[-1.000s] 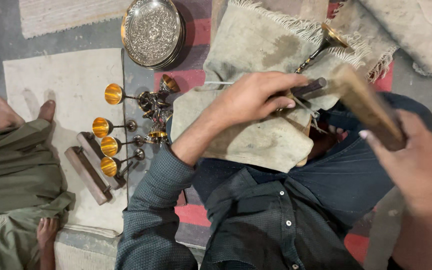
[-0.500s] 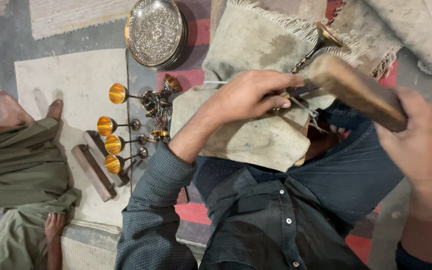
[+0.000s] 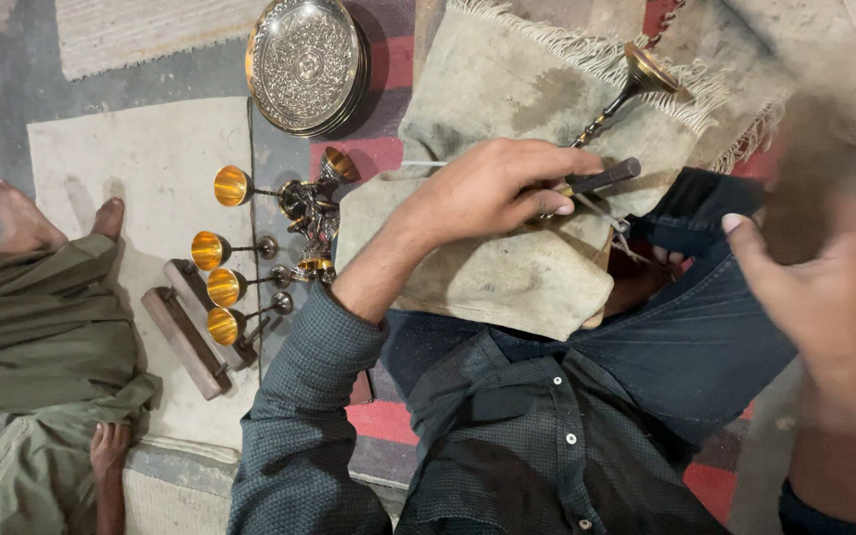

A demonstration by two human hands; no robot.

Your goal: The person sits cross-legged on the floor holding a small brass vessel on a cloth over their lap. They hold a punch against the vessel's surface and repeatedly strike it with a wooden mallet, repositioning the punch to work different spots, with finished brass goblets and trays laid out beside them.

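My left hand point(image 3: 487, 188) is closed around a thin dark-handled metal punch point(image 3: 601, 176). Its tip rests against the stem of a brass goblet point(image 3: 636, 79), which lies on a grey fringed cloth point(image 3: 507, 267) draped over my knee. My right hand point(image 3: 824, 297) is at the right edge, blurred by motion. It grips a brown wooden block point(image 3: 795, 193), held a little to the right of the punch and apart from it.
An engraved round silver tray point(image 3: 307, 61) lies at the top. Several gold-lined goblets point(image 3: 220, 258) and two wooden blocks point(image 3: 185, 337) lie on a pale mat to the left. Another person in green clothes point(image 3: 32, 327), barefoot, sits at the far left.
My right hand swung the wooden block in toward the punch's handle, then drew it back to the right, now blurred. My left hand has kept the punch on the goblet.
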